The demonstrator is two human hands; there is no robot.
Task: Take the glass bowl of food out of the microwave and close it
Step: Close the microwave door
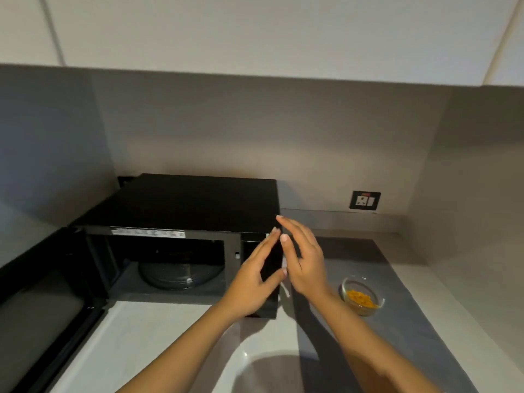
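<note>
The black microwave (181,205) stands on the counter with its door (42,302) swung wide open to the left. Inside, only the round glass turntable (178,275) shows. The small glass bowl (362,295) of orange-yellow food rests on the counter to the right of the microwave. My left hand (252,282) and my right hand (303,259) hover together in front of the microwave's right control panel, fingers spread, palms facing each other, holding nothing. The bowl lies just right of my right wrist, apart from it.
A light counter (158,344) runs along the front. A wall socket with a switch (365,200) sits on the back wall, right of the microwave. White upper cabinets (255,32) hang overhead. The walls meet in a corner at the far right.
</note>
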